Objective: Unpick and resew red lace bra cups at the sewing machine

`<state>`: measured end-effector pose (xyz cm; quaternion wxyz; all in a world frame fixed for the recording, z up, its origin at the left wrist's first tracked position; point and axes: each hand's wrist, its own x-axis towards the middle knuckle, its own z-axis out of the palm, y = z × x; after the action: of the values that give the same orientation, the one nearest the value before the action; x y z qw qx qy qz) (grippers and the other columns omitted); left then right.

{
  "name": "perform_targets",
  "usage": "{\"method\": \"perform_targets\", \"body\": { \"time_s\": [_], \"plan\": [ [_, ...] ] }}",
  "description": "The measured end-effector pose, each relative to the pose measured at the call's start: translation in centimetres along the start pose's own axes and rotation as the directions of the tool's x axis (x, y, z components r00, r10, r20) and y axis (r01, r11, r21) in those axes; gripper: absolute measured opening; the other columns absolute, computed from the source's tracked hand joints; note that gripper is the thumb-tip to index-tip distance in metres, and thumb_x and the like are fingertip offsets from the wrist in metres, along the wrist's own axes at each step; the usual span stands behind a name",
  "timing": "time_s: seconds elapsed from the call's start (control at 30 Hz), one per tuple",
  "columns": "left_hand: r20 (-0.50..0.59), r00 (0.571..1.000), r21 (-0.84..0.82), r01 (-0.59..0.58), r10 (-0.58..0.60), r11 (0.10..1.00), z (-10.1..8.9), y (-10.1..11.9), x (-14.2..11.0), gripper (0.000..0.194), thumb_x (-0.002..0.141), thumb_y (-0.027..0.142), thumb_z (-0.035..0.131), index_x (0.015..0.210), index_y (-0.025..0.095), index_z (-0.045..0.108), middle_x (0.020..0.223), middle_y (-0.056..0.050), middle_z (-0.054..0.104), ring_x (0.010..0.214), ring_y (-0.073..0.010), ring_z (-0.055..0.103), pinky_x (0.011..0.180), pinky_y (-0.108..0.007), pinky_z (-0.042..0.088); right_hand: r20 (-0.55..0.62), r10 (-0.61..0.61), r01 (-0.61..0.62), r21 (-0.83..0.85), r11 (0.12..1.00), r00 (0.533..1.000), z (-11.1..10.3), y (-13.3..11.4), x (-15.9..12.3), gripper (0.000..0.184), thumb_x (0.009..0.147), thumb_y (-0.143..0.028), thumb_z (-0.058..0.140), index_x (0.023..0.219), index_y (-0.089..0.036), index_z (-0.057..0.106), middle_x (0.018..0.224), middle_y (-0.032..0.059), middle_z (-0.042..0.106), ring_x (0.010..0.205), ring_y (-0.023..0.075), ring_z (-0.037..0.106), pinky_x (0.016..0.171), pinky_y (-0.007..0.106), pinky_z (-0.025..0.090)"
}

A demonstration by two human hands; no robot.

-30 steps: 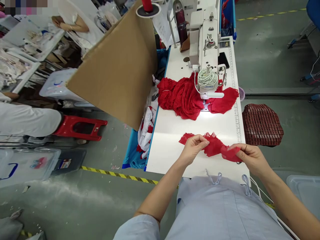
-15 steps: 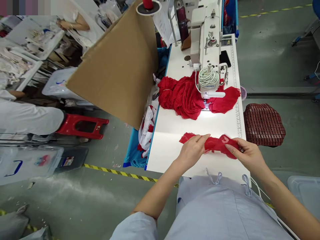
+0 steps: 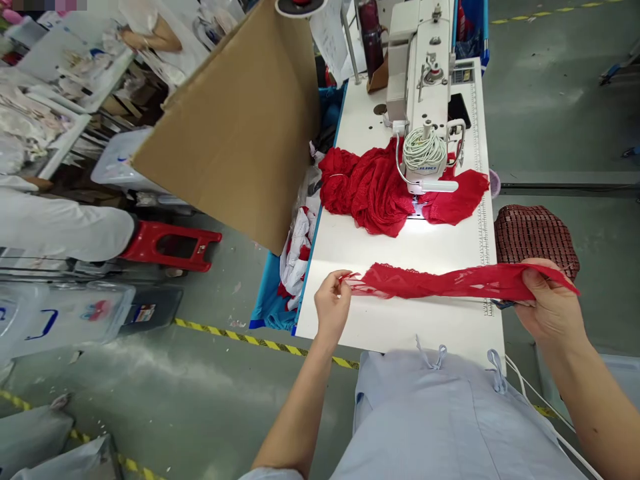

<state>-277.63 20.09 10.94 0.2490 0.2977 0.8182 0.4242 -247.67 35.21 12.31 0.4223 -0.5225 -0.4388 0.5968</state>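
A strip of red lace fabric [image 3: 435, 283] stretches lengthwise between my hands above the front of the white sewing table [image 3: 345, 250]. My left hand [image 3: 333, 303] pinches its left end between thumb and fingers. At the other end, my right hand [image 3: 550, 303] grips the strip, and a short tail of it sticks out past the fingers. A dark object shows partly under my right hand, too hidden to name. Farther back, a bunched heap of red lace [image 3: 367, 190] lies at the sewing machine [image 3: 425, 167], with a flatter red piece [image 3: 457, 198] right of the needle area.
A large cardboard sheet [image 3: 240, 133] leans at the table's left, above a blue bin [image 3: 273, 293] with white and red cloth. A woven-covered stool [image 3: 535, 237] stands to the right. Two co-workers sit at the left, one by a red stool [image 3: 173, 247]. A phone [image 3: 459, 110] lies beside the machine.
My hands have moved apart, left hand leftward and right hand rightward. The red lace strip, gathered before, is now drawn out long between them. The view has shifted slightly.
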Motion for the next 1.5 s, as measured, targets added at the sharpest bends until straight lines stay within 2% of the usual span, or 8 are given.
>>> {"method": "perform_targets", "body": {
  "time_s": [0.27, 0.5, 0.63, 0.8, 0.93, 1.07, 1.4, 1.5],
  "plan": [
    [-0.155, 0.982, 0.142, 0.133, -0.11, 0.981, -3.4, -4.0, 0.5, 0.024, 0.085, 0.023, 0.044, 0.102, 0.019, 0.061, 0.065, 0.004, 0.043, 0.058, -0.0132, 0.045, 0.056, -0.024, 0.038, -0.022, 0.147, -0.14, 0.185, 0.973, 0.989, 0.0, 2.8, 2.6, 0.06, 0.064, -0.053, 0.087, 0.061, -0.026, 0.033, 0.044, -0.0093, 0.025, 0.04, 0.0073, 0.017, 0.034, 0.026, 0.019],
    [0.051, 0.978, 0.44, 0.159, -0.202, 0.884, -1.7, -5.7, -1.7, 0.016, 0.079, 0.018, 0.059, 0.094, 0.022, 0.064, 0.073, -0.001, 0.058, 0.065, -0.019, 0.055, 0.062, -0.029, 0.042, 0.009, 0.294, -0.294, 0.04, 0.955, 0.956, 2.6, 6.8, 3.8, 0.064, 0.046, -0.055, 0.091, 0.082, -0.026, 0.046, 0.053, -0.01, 0.045, 0.038, 0.0054, 0.03, 0.036, 0.022, 0.027],
    [0.179, 0.984, 0.643, -0.135, 0.023, 0.754, 1.6, -4.6, -3.2, 0.036, 0.082, 0.011, 0.057, 0.115, 0.023, 0.064, 0.111, -0.012, 0.061, 0.1, -0.0276, 0.058, 0.086, -0.041, 0.045, -0.051, 0.26, -0.264, -0.095, 0.96, 0.964, 2.9, 7.9, 1.7, 0.069, 0.055, -0.054, 0.087, 0.106, -0.027, 0.049, 0.059, -0.0102, 0.05, 0.041, 0.0079, 0.034, 0.039, 0.023, 0.027],
    [0.518, 0.831, 0.431, -0.459, 0.204, 0.777, 7.5, -3.5, -3.7, 0.021, 0.088, 0.024, 0.065, 0.109, 0.023, 0.065, 0.104, -0.009, 0.061, 0.1, -0.0263, 0.055, 0.09, -0.042, 0.044, 0.123, 0.218, -0.169, -0.32, 0.932, 0.968, 2.7, 5.8, -1.9, 0.039, 0.067, -0.055, 0.08, 0.084, -0.022, 0.069, 0.057, -0.0036, 0.053, 0.048, 0.0106, 0.038, 0.042, 0.025, 0.03],
    [0.491, 0.866, 0.351, -0.295, 0.094, 0.889, 10.0, -3.0, -3.2, 0.005, 0.086, 0.015, 0.062, 0.088, 0.019, 0.062, 0.103, -0.01, 0.059, 0.101, -0.0279, 0.052, 0.09, -0.044, 0.041, 0.388, 0.164, 0.054, -0.494, 0.868, 0.907, 1.6, 3.6, -4.2, 0.033, 0.08, -0.057, 0.067, 0.08, -0.024, 0.071, 0.066, 0.0012, 0.064, 0.055, 0.0156, 0.049, 0.05, 0.029, 0.04],
    [0.539, 0.839, 0.262, -0.248, 0.071, 0.933, 9.0, -2.3, -2.3, 0.015, 0.092, 0.013, 0.048, 0.082, 0.02, 0.056, 0.095, -0.008, 0.061, 0.095, -0.0235, 0.053, 0.088, -0.039, 0.041, 0.355, 0.117, 0.114, -0.567, 0.816, 0.928, -0.4, 3.4, -4.8, 0.031, 0.085, -0.053, 0.058, 0.085, -0.025, 0.07, 0.076, 0.004, 0.071, 0.062, 0.0192, 0.058, 0.055, 0.031, 0.046],
    [0.799, 0.587, 0.108, 0.069, -0.128, 0.992, 6.1, -0.8, -0.8, 0.039, 0.091, 0.051, 0.049, 0.067, 0.021, 0.046, 0.058, 0.006, 0.037, 0.049, -0.0097, 0.032, 0.049, -0.025, 0.026, 0.357, 0.28, 0.265, -0.911, 0.317, 0.891, -0.1, 6.4, -3.7, 0.028, 0.09, -0.036, 0.046, 0.091, -0.026, 0.072, 0.08, 0.0046, 0.074, 0.059, 0.0215, 0.063, 0.045, 0.028, 0.038],
    [0.834, 0.533, 0.011, 0.244, -0.144, 0.97, 6.3, -0.5, -1.3, 0.039, 0.086, 0.054, 0.056, 0.07, 0.02, 0.046, 0.061, 0.007, 0.034, 0.052, -0.0081, 0.029, 0.049, -0.023, 0.023, 0.426, 0.171, 0.34, -0.861, 0.377, 0.889, 1.7, 6.3, -3.9, 0.031, 0.093, -0.035, 0.046, 0.108, -0.027, 0.072, 0.115, 0.0062, 0.072, 0.058, 0.0165, 0.063, 0.05, 0.031, 0.045]
  ]
}}
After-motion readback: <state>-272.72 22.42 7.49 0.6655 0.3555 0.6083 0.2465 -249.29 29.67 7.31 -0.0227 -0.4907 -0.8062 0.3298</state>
